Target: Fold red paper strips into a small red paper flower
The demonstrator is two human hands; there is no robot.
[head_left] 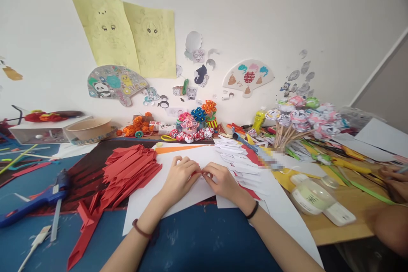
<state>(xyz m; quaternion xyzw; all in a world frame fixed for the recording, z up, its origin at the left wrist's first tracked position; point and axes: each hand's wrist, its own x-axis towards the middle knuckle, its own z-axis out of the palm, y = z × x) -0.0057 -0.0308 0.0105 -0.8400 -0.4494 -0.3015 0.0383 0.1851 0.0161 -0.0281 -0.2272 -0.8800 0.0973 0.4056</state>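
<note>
Over the white paper sheets [140, 204], my left hand [181, 175] and my right hand [223, 182] meet fingertip to fingertip. Both are closed in a pinch. Whatever lies between the fingertips is too small and covered to name. Left of my left hand is a heap of folded red paper strips [130, 172]. One folded red strip [81, 238] sticks out toward the front edge. Beside my right hand lies a row of white folded paper pieces [237, 163], with some red paper under them.
A blue glue gun [52, 195] and a white cable [35, 246] lie at left. A bowl [91, 129] and craft flowers [191, 123] line the wall. At right are paper flowers on sticks [296, 119], a clear bottle [309, 195] and another person's hand [393, 180].
</note>
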